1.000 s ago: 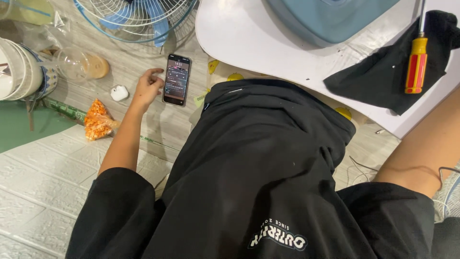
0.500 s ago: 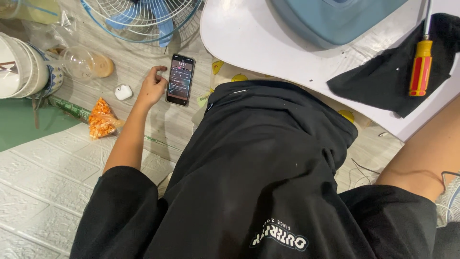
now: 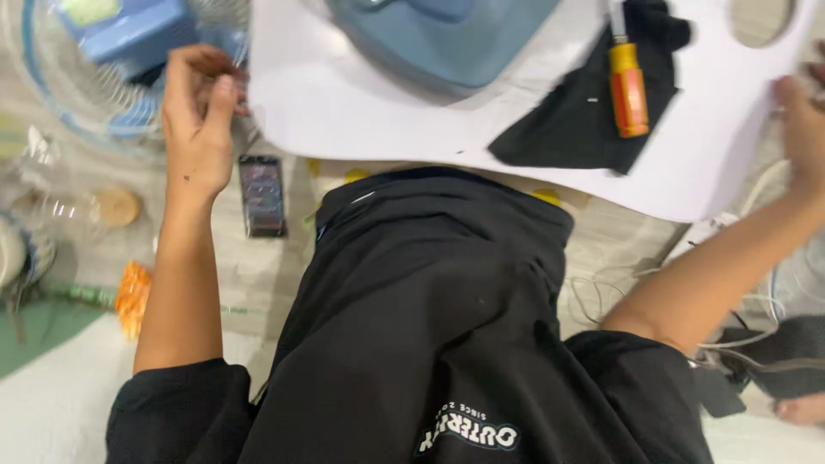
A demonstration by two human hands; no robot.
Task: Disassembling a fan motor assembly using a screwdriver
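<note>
My left hand (image 3: 198, 120) is raised at the left edge of a white board (image 3: 361, 103), fingers curled against that edge. At the frame's right border my right hand (image 3: 803, 120) grips the board's right edge, thumb on top. The board lies over my lap and carries a blue fan base (image 3: 438, 34), a black cloth (image 3: 576, 129) and an orange-handled screwdriver (image 3: 629, 86). A dark phone (image 3: 261, 194) lies on the floor just right of my left wrist.
A wire fan guard (image 3: 77, 103) with a blue part inside sits at the top left. A clear jar (image 3: 86, 206), an orange wrapper (image 3: 133, 296) and a green mat (image 3: 34, 331) lie to the left. White cables (image 3: 593, 292) trail on the floor at right.
My left hand left the phone on the floor and rose to the board's left edge. My right hand came into view at the board's right edge. The view moved closer.
</note>
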